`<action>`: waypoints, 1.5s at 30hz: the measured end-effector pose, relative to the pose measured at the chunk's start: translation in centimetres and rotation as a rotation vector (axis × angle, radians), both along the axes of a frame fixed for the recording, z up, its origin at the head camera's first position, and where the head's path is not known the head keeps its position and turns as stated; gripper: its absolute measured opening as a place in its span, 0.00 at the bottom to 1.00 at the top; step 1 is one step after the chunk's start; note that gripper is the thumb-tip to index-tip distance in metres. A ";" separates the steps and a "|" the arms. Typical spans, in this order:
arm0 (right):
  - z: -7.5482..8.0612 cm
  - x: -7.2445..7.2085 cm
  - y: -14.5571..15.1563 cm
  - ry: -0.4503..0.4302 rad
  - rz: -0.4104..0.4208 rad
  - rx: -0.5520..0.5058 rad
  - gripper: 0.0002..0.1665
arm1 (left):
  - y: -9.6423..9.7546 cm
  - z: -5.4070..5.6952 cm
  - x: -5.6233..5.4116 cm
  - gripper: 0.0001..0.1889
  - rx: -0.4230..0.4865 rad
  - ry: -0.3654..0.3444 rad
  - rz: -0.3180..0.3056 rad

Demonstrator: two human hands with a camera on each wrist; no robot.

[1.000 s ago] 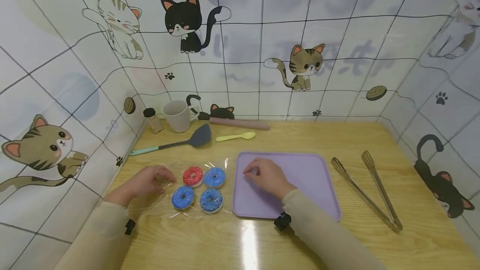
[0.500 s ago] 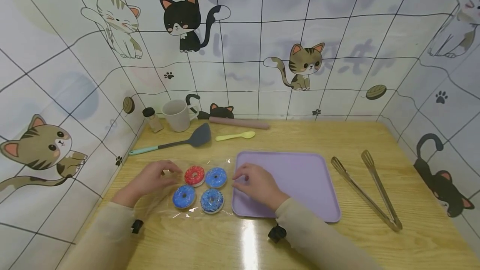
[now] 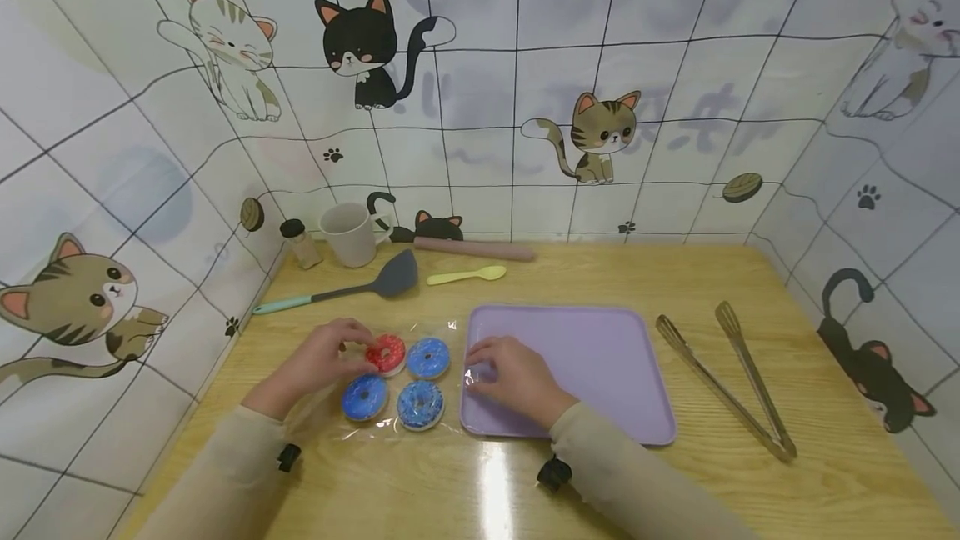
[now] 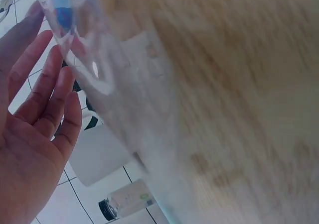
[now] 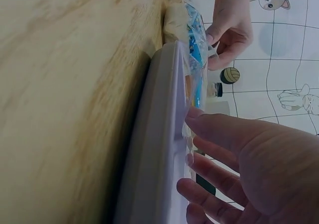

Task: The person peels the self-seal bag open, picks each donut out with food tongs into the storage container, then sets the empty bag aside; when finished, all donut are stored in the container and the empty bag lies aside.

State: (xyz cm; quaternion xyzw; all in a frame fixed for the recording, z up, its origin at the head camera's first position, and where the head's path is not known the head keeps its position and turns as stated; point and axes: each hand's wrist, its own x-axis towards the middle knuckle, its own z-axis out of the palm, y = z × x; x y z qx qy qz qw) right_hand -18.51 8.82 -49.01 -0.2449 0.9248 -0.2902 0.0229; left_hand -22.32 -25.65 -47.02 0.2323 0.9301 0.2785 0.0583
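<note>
Several toy donuts lie in a clear plastic bag [image 3: 375, 428] on the wooden table: a red one [image 3: 392, 357] at back left, a blue one [image 3: 428, 358] at back right, and two more blue ones [image 3: 365, 397] in front. My left hand [image 3: 318, 363] is at the bag's left side, fingertips by the red donut's edge. In the left wrist view its thumb [image 4: 22, 35] is at the film, apart from the loosely bent fingers. My right hand [image 3: 517, 377] is over the tray's left side; in the right wrist view its thumb and fingers touch the bag's film, with a gap between them.
A lilac tray [image 3: 600, 373] lies right of the bag, metal tongs [image 3: 738, 394] farther right. Behind are a spatula [image 3: 393, 275], a yellow spoon [image 3: 468, 275], a mug [image 3: 348, 234], a black-capped jar [image 3: 302, 245] and a pinkish rod [image 3: 472, 249]. Cat-printed walls surround the table.
My left hand has moved right, from the bag's left end to the red donut's edge. My right hand has shifted left across the tray towards the bag's right side.
</note>
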 end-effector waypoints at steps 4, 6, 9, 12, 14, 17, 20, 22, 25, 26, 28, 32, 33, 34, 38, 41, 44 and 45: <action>-0.4 0.1 -0.1 0.012 0.007 0.019 0.20 | 0.4 -0.3 0.1 0.13 0.004 -0.007 -0.012; -0.6 0.0 -0.2 0.023 0.010 0.026 0.20 | 0.5 -0.4 0.1 0.12 0.009 0.012 -0.027; -0.7 0.1 -0.2 0.036 0.011 0.023 0.20 | 0.7 -0.5 0.1 0.10 0.023 0.056 -0.053; -0.7 0.1 -0.1 0.044 0.010 0.014 0.20 | 0.8 -0.6 0.1 0.08 0.035 0.091 -0.076; -0.7 0.1 -0.1 0.047 0.013 0.011 0.20 | 0.9 -0.5 0.1 0.06 0.039 0.098 -0.082; -0.7 0.1 0.0 0.051 0.020 0.009 0.19 | 0.8 -0.5 0.2 0.04 0.036 0.098 -0.085; -0.8 0.1 0.0 0.061 0.027 0.008 0.18 | 0.6 -0.3 0.4 0.04 0.039 0.081 -0.071; -0.7 0.1 0.0 0.066 0.028 0.010 0.18 | 0.5 -0.2 0.5 0.04 0.048 0.078 -0.059; -0.6 0.2 -0.1 0.076 0.032 0.016 0.17 | 0.3 0.0 0.7 0.04 0.071 0.089 -0.049; -0.6 0.2 -0.1 0.076 0.032 0.019 0.16 | 0.2 0.1 0.7 0.04 0.079 0.097 -0.047; -0.7 0.2 -0.1 0.077 0.035 0.022 0.16 | 0.0 0.2 0.8 0.04 0.099 0.110 -0.046; -0.8 0.2 -0.1 0.084 0.042 0.023 0.16 | -0.5 0.2 1.0 0.05 0.141 0.130 -0.045; -0.8 0.3 -0.1 0.088 0.045 0.022 0.16 | -0.6 0.2 1.0 0.05 0.155 0.131 -0.044; -0.8 0.3 -0.1 0.094 0.048 0.022 0.16 | -0.7 0.1 1.0 0.05 0.170 0.130 -0.043; -0.9 0.2 0.0 0.116 0.059 0.026 0.16 | -0.9 0.1 1.2 0.05 0.231 0.110 -0.038; -1.0 0.3 0.0 0.125 0.063 0.027 0.16 | -1.0 0.2 1.4 0.05 0.260 0.098 -0.024; -1.0 0.4 0.0 0.125 0.067 0.017 0.16 | -0.9 0.3 1.6 0.04 0.283 0.102 0.002; -1.0 0.4 0.0 0.123 0.067 0.018 0.16 | -0.9 0.3 1.6 0.04 0.291 0.108 0.008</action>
